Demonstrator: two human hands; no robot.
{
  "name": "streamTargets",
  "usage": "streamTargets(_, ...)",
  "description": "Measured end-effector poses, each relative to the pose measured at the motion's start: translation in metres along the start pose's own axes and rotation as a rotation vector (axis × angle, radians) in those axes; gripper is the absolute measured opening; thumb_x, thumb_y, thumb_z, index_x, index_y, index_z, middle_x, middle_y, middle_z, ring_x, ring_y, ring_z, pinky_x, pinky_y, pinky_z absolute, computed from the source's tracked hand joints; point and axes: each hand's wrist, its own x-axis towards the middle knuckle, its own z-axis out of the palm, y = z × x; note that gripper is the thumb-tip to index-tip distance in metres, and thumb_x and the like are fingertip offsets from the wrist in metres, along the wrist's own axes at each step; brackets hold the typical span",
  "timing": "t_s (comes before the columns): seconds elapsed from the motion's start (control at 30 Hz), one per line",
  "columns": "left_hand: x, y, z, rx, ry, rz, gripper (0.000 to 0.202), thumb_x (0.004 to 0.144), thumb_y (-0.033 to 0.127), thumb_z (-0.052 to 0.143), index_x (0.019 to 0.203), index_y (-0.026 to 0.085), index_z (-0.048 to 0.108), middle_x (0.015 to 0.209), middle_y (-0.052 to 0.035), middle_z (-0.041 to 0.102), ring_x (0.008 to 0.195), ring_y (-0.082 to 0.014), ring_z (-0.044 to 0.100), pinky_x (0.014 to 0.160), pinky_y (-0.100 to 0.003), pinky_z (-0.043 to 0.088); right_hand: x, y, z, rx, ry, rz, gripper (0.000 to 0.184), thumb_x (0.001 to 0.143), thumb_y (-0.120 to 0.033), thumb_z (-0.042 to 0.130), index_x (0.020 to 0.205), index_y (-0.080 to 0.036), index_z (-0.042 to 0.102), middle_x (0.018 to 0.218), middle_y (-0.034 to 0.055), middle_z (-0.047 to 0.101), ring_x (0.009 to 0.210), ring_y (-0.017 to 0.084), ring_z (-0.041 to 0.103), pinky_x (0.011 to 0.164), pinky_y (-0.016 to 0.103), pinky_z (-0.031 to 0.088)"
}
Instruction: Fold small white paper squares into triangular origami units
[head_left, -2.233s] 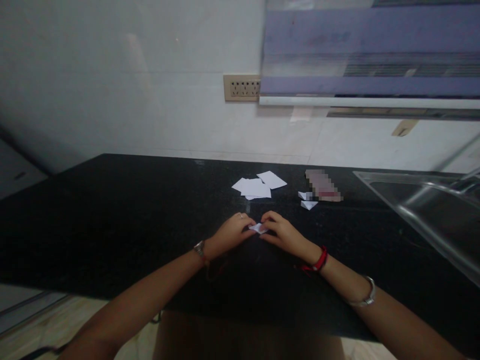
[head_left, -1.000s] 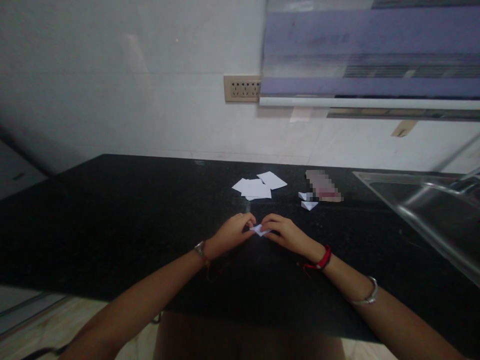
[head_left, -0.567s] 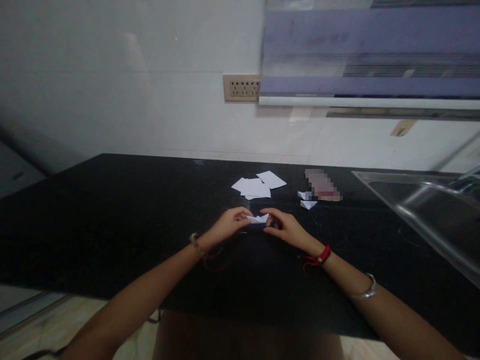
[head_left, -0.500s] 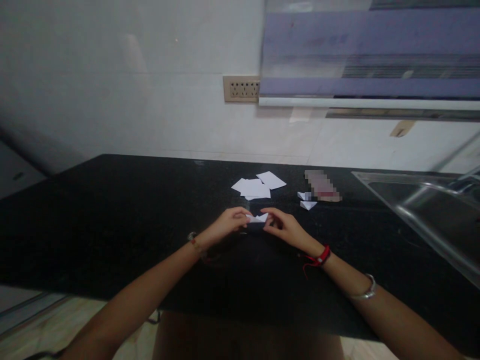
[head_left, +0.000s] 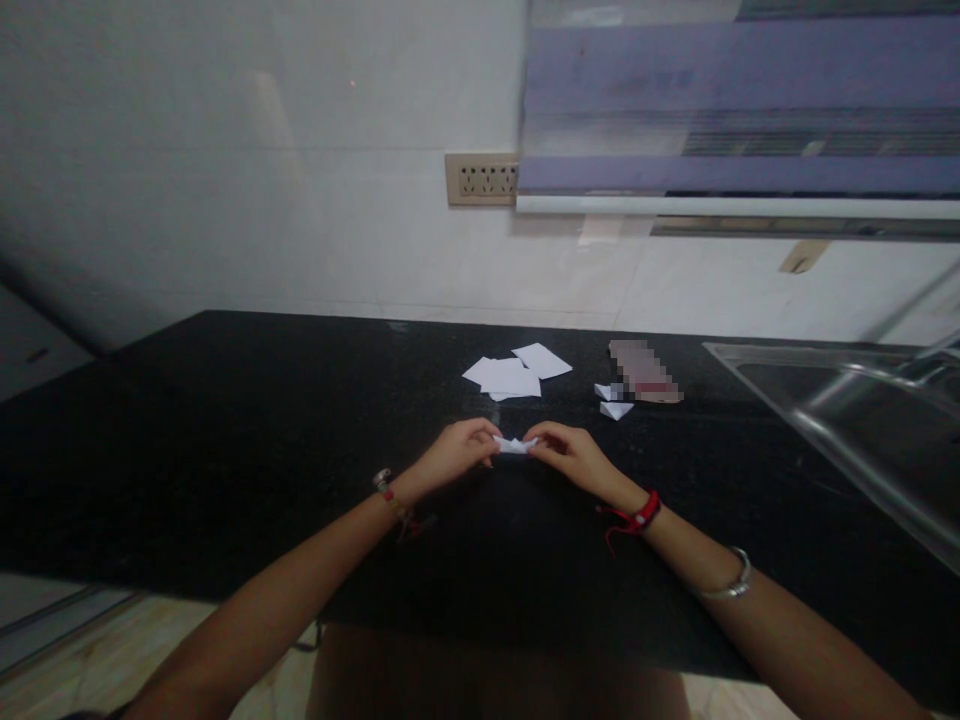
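Observation:
A small folded white paper [head_left: 514, 446] spans the gap between my two hands, with a little peak at its middle. My left hand [head_left: 466, 445] pinches its left end between thumb and fingers. The right end is pinched by my right hand [head_left: 568, 452]. Just beyond my hands lie several white paper sheets [head_left: 510, 377], overlapping in a loose pile. To the right, two small folded paper pieces [head_left: 616, 410] rest on the dark counter, close to a blurred-out flat pinkish object [head_left: 645, 372].
The black countertop [head_left: 225, 450] runs across the view, its front edge near my body. A metal sink [head_left: 862, 420] is set in at the right. Behind stands a tiled wall with a socket panel [head_left: 484, 180] and a purple striped blind [head_left: 720, 100].
The folded paper now lies lower and flatter between my hands. My fingers and thumbs have closed further onto its two ends. The sheets and the other pieces stay in place.

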Motion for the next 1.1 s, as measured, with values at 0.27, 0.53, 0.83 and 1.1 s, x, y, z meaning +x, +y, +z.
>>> streamTargets(0.27, 0.000, -0.007, 0.003, 0.497, 0.091, 0.302, 0.016, 0.075, 0.024, 0.052, 0.089, 0.017, 0.055, 0.082, -0.0015, 0.056, 0.072, -0.0122, 0.052, 0.065, -0.023, 0.039, -0.003, -0.001, -0.001, -0.162, 0.020, -0.117, 0.023, 0.074, -0.017, 0.054, 0.096, -0.017, 0.052, 0.081, 0.0022, 0.060, 0.071, 0.012, 0.055, 0.063, 0.022, 0.040)
streamTargets(0.53, 0.002, -0.014, 0.000, 0.540, 0.080, 0.283, 0.018, 0.074, 0.024, 0.054, 0.091, 0.018, 0.054, 0.083, -0.0011, 0.056, 0.068, -0.0114, 0.051, 0.061, -0.021, 0.038, -0.002, 0.000, -0.003, -0.218, -0.009, -0.142, 0.024, 0.073, -0.019, 0.055, 0.098, -0.017, 0.054, 0.088, 0.0045, 0.061, 0.076, 0.014, 0.056, 0.066, 0.024, 0.042)
streamTargets(0.83, 0.006, -0.012, -0.002, 0.599, 0.050, 0.296, 0.014, 0.077, 0.028, 0.050, 0.081, 0.017, 0.056, 0.073, -0.0001, 0.057, 0.066, -0.0112, 0.050, 0.058, -0.020, 0.035, 0.000, 0.004, -0.006, -0.268, -0.013, -0.237, 0.014, 0.079, -0.019, 0.048, 0.082, -0.015, 0.060, 0.083, 0.0050, 0.062, 0.077, 0.013, 0.055, 0.071, 0.024, 0.042)
streamTargets(1.1, 0.005, -0.009, 0.000, 0.589, 0.066, 0.267, 0.018, 0.077, 0.031, 0.047, 0.079, 0.016, 0.057, 0.072, -0.0009, 0.056, 0.064, -0.0113, 0.050, 0.057, -0.021, 0.035, 0.000, 0.001, -0.011, -0.290, 0.018, -0.163, 0.012, 0.075, -0.015, 0.050, 0.081, -0.015, 0.061, 0.082, 0.0053, 0.063, 0.075, 0.014, 0.056, 0.069, 0.024, 0.042)
